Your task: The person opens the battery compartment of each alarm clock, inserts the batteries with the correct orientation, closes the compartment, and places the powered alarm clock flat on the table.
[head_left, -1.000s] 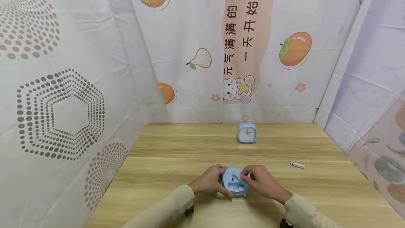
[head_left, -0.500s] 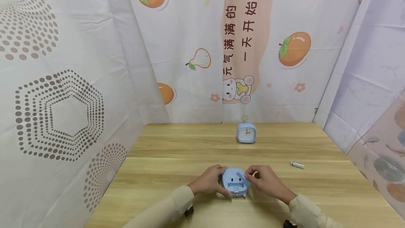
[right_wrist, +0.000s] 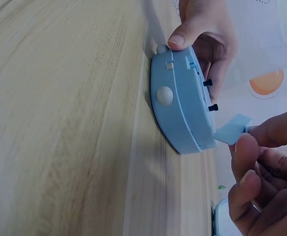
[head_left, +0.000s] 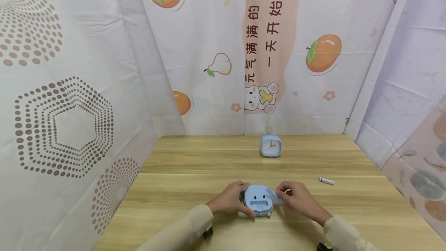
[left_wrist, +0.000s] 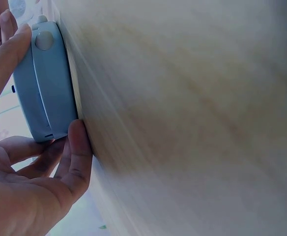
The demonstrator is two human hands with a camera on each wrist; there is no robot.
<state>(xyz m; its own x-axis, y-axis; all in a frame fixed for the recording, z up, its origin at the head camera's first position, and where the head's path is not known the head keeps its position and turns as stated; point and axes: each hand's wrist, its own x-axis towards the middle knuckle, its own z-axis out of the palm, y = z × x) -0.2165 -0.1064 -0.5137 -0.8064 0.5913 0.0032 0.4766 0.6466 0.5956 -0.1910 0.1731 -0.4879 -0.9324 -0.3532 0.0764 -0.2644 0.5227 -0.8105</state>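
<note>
A light blue alarm clock [head_left: 257, 192] lies face down on the table, its back with two black knobs turned up and its battery compartment [head_left: 259, 205] uncovered. My left hand [head_left: 230, 199] grips the clock's left side, thumb at one edge and fingers at the opposite one, as the left wrist view shows on the clock's casing [left_wrist: 50, 83]. Between thumb and fingers my right hand [head_left: 297, 198] pinches a small blue battery cover [right_wrist: 233, 130]. That cover is held just off the clock's right side. Whether a battery sits inside the compartment I cannot tell.
Farther back on the wooden table [head_left: 195, 162] a second blue alarm clock [head_left: 270, 146] stands upright with its dial facing me. A white battery [head_left: 326, 181] lies to the right. Printed curtains [head_left: 216, 100] close off the back and both sides.
My right hand has moved right, drawing the battery cover from above the clock's back to beside it, so both knobs and the compartment now show. The left hand keeps its grip.
</note>
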